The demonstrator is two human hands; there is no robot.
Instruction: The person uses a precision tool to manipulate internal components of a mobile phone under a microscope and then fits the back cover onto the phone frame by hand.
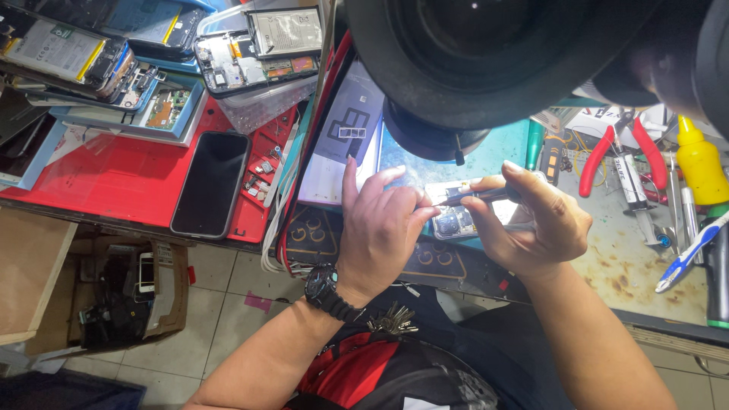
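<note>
The left hand (383,228) was partly closed, thumb and fingertips pressed on the near edge of an opened phone (463,212) lying on the green work mat (501,144). The index finger stood straight, pointing away from the body. A black wristwatch (328,291) sat on that wrist.

The right hand (535,224) was curled around a dark slender tool (478,196), pinched between thumb and forefinger. The tool's tip met the phone near its camera cluster. Whether the tip touched a screw could not be told. The phone lay directly beneath the black microscope head (486,61), between both hands.

To the left, a red tray (114,178) carried a black phone (211,184) lying face up, with small metal parts just beside it. Behind the tray lay several opened phones (254,49) showing batteries with white and yellow labels. A white rectangular card (342,140) with a grey printed figure leaned near the left hand.

To the right stood a yellow squeeze bottle (699,163), red-handled pliers (626,156) and a blue-and-white toothbrush (691,254).
</note>
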